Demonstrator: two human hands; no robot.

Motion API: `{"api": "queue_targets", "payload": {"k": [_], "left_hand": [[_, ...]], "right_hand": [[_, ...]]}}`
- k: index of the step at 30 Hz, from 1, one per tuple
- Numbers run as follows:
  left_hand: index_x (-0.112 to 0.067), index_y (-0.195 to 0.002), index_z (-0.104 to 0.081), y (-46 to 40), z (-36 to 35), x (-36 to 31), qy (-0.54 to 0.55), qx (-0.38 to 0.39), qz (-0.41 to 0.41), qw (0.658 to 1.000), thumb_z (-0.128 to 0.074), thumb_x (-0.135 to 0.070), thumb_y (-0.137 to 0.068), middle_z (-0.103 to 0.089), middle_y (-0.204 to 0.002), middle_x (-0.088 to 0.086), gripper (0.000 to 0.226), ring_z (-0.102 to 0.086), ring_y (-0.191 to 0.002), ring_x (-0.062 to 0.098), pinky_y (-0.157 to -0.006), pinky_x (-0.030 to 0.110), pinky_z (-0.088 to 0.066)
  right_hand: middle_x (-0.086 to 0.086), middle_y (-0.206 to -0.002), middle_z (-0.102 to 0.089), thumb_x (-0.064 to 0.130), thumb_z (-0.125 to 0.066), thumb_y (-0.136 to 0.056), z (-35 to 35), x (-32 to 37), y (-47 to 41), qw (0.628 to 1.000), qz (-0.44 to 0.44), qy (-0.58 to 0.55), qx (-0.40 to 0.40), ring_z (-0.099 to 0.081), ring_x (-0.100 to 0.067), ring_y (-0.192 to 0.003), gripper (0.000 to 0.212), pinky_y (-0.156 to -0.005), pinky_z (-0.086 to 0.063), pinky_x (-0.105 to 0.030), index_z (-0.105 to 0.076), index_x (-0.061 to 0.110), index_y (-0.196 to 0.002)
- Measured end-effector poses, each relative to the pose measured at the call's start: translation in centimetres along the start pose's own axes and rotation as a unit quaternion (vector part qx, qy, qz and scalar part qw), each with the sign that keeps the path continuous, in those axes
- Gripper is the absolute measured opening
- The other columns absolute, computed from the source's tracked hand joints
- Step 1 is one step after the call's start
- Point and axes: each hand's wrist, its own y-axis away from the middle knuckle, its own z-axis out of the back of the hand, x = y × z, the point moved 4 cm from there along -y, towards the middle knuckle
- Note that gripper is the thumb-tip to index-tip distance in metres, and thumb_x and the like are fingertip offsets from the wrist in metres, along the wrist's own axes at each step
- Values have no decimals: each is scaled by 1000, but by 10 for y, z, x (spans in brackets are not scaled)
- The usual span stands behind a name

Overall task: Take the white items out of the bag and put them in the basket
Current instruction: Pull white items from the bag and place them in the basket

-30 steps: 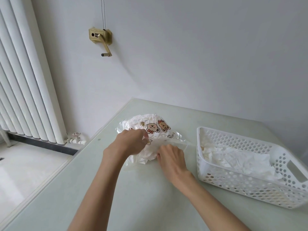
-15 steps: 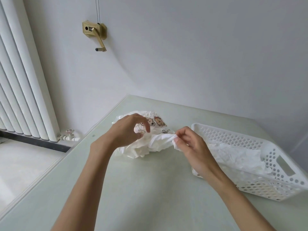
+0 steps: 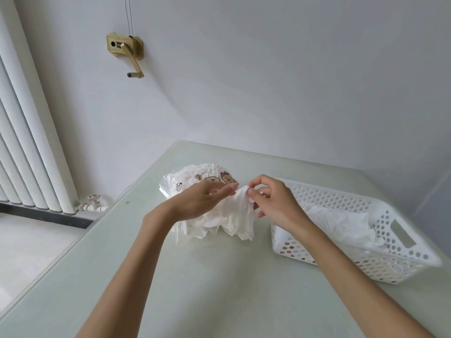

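A clear plastic bag (image 3: 192, 176) printed with cartoon faces lies on the pale green table (image 3: 219, 276), stuffed with white crumpled items. My right hand (image 3: 273, 203) pinches the top of one thin white item (image 3: 238, 215), which hangs down in front of the bag's mouth. My left hand (image 3: 202, 201) hovers at the bag with its fingers stretched toward that same item; whether it holds the bag is hidden. To the right stands a white perforated basket (image 3: 400, 242) with white items (image 3: 341, 223) lying inside.
The wall runs close behind the table. A brass hand crank (image 3: 127, 51) is mounted on it, above left. White vertical radiator tubes (image 3: 26, 142) and a valve (image 3: 94, 203) stand left of the table's edge.
My right hand has drawn a white item out of the bag and lifted it. My left hand's fingers have straightened from a curl at the bag's mouth.
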Motion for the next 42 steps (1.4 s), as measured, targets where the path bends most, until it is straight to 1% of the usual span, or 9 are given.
{"api": "queue_targets", "payload": {"k": [4,8,16,19,22,26,32,40,42], "left_hand": [[-18,-100,-73,-4,-3,1,-39,-27,-68,997,-67,-27,-89,-70,-93,-12,16,-61,-78,-7,-73,9,-47],[-10,-93,-75,-3,-5,4,6,-9,-60,998,-76,-11,-81,-70,-80,-9,13,-62,-67,-9,-63,7,-44],[-39,-71,-70,0,16,13,-120,-130,-4,984,-80,-31,-76,-67,-73,-25,14,-60,-66,-3,-64,25,-49],[-41,-70,-67,1,14,9,-161,-138,7,977,-77,-28,-77,-66,-75,-26,18,-57,-67,-6,-67,24,-46],[-42,-73,-67,-2,0,1,-178,-87,-16,980,-75,-23,-78,-66,-78,-23,22,-56,-71,-2,-69,26,-45],[-42,-83,-71,-6,-19,3,-236,-65,2,970,-74,-29,-78,-61,-76,-19,14,-53,-76,7,-64,26,-40],[-38,-83,-74,-8,-27,6,-270,-54,11,961,-74,-26,-77,-62,-73,-20,13,-48,-68,1,-53,20,-33],[-37,-87,-72,-11,-22,13,-270,-61,17,961,-71,-29,-81,-59,-80,-19,10,-55,-79,6,-56,19,-33],[-37,-88,-72,-11,-25,15,-263,-44,18,964,-71,-29,-81,-58,-80,-20,10,-56,-80,6,-59,20,-37]], "right_hand": [[-4,-78,-73,11,-70,-85,-1,-2,1,998,-2,-24,54,-67,-17,-70,8,-74,-58,-28,-67,18,-87],[9,-78,-72,3,-76,-73,8,-7,12,992,42,105,54,-65,-6,-73,30,-69,-49,-13,-71,26,-91],[5,-79,-71,15,-77,-73,18,-7,16,970,72,233,24,-62,-6,-72,24,-71,-48,-19,-77,27,-94],[11,-65,-65,19,-76,-77,30,-7,15,980,65,187,-10,-56,-3,-59,13,-61,-41,-16,-78,28,-87],[11,-66,-68,16,-75,-79,41,-10,11,995,47,80,-20,-61,-1,-59,9,-67,-48,-18,-77,25,-82],[-11,-78,-71,11,-74,-80,53,-15,16,996,12,-56,-68,-58,-10,-63,14,-73,-52,-30,-77,25,-80],[5,-74,-70,9,-70,-83,74,-4,24,990,21,-82,-112,-59,-1,-57,14,-68,-49,-12,-75,22,-86],[5,-76,-70,11,-70,-85,99,25,17,967,65,-150,-197,-62,-3,-61,15,-74,-54,-16,-72,25,-83],[3,-77,-70,10,-69,-85,98,33,11,977,65,-131,-158,-61,-4,-61,12,-73,-52,-17,-73,22,-85]]}}
